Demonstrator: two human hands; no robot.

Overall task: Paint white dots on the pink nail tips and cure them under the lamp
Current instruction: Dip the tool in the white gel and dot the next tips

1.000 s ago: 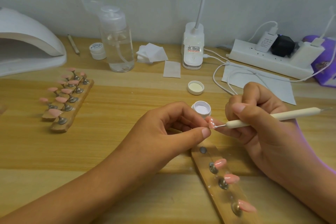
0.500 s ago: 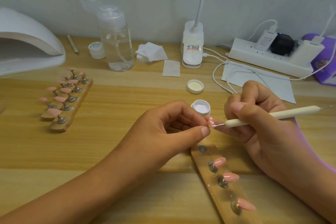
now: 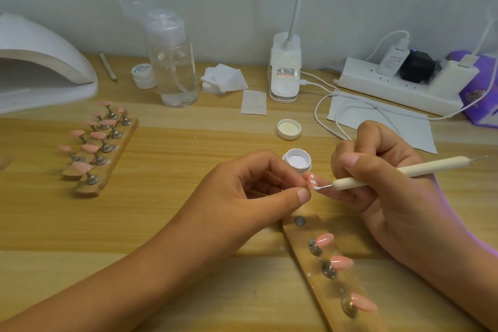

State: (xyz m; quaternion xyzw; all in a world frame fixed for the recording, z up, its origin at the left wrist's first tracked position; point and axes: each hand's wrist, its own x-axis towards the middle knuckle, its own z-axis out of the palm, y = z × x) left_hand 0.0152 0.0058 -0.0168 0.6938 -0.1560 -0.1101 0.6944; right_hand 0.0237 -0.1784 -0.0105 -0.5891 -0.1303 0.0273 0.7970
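Little has shifted: the left hand (image 3: 242,191) still pinches the pink nail tip (image 3: 311,180), the right hand (image 3: 382,183) grips the dotting tool (image 3: 431,167) against it, so dotting likely continues.

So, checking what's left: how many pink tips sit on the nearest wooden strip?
3: upper tip, middle tip, lowest tip. The strip's top stud is bare; none look hidden.
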